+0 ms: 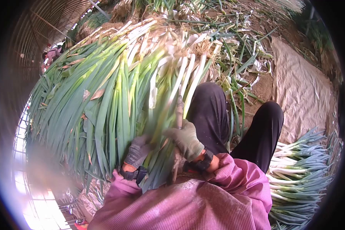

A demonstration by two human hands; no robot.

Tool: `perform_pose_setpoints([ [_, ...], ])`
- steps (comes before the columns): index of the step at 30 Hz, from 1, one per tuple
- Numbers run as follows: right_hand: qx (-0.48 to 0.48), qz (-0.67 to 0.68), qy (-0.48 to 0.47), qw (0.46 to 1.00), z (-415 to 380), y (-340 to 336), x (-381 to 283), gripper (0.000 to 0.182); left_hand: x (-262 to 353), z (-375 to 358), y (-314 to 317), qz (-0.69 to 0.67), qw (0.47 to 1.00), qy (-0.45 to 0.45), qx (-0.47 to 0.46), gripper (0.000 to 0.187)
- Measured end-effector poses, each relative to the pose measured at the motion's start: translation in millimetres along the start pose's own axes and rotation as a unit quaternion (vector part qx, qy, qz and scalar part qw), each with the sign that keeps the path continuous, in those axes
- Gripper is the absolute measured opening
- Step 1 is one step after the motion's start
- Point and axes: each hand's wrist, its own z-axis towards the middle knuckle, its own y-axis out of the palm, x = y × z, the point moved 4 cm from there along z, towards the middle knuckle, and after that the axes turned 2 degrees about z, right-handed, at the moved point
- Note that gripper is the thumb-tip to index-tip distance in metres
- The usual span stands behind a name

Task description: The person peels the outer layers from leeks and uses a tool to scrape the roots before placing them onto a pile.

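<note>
**Leeks up to my knees, both hands in the leaves**

So the leeks [103, 92] are heaped in front of me and off to my left, right up against my legs [209, 119]. White ends point away, green leaves come back toward me. My guess: lying all one way, they tangle less and the leaves stay in easy reach.

My left hand [138, 149] is down at the leaves on the near edge. My right hand [187, 141] is just beside it, fingers bent in, with leaves running between the two. It's blurry there, so I can't tell if either one really has a grip. A stick [179, 109] runs past my right hand; can't tell if I'm holding that either.

Over on my right, past my sleeve [245, 172], a second pile [295, 172] lies by a sheet [301, 96], white ends toward me, probably to keep it apart.
</note>
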Motion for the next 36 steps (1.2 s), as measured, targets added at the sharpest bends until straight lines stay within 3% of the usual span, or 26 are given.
perform_pose_setpoints([
  [4, 0.071, -0.019, -0.061, 0.995, -2.7, -9.6, 18.5, 0.035, -19.3, 25.8, 36.7, 0.128, 0.983, 0.109, 0.071, 0.025],
  [6, 0.045, -0.013, -0.055, 0.997, -3.9, -9.2, 22.8, 0.039, -11.3, 40.0, 43.7, 0.235, 0.953, 0.179, 0.060, 0.025],
  [8, 0.044, -0.075, -0.053, 0.995, -8.0, -9.9, 19.4, 0.046, 6.2, 50.4, 34.5, 0.302, 0.919, 0.173, 0.185, 0.032],
  [9, 0.039, -0.074, -0.070, 0.994, -8.3, -8.7, 19.8, 0.046, 14.7, 55.2, 28.1, 0.333, 0.895, 0.166, 0.245, 0.035],
  [10, 0.032, -0.074, -0.085, 0.993, -9.0, -7.1, 21.3, 0.046, 7.5, 68.0, 23.5, 0.329, 0.904, 0.094, 0.257, 0.054],
  [13, 0.003, -0.063, -0.065, 0.996, -5.8, -2.8, 22.5, 0.045, -5.7, 107.3, 28.2, 0.379, 0.893, -0.027, 0.242, 0.072],
  [15, -0.015, -0.004, -0.005, 1.000, 1.4, -2.5, 29.5, 0.043, 6.8, 125.6, 33.9, 0.412, 0.879, -0.049, 0.235, 0.077],
  [18, -0.037, 0.081, 0.013, 0.996, 2.2, -7.4, 21.4, 0.040, 17.4, 149.9, 37.9, 0.454, 0.856, -0.061, 0.239, 0.076],
  [21, -0.030, 0.067, -0.011, 0.997, 8.8, -12.6, 24.8, 0.038, 20.3, 161.2, 47.8, 0.477, 0.829, -0.066, 0.285, 0.078],
  [24, -0.022, 0.055, -0.021, 0.998, 11.8, -16.1, 22.6, 0.039, 17.4, 168.1, 50.0, 0.467, 0.843, -0.106, 0.247, 0.111],
  [30, -0.001, 0.065, 0.008, 0.998, 20.2, -17.5, 23.9, 0.039, 26.3, 180.6, 50.4, 0.527, 0.813, -0.152, 0.196, 0.098],
  [36, -0.038, 0.057, -0.007, 0.998, 25.6, -18.6, 25.0, 0.036, 28.3, 209.7, 54.8, 0.575, 0.809, -0.078, 0.099, 0.063],
])
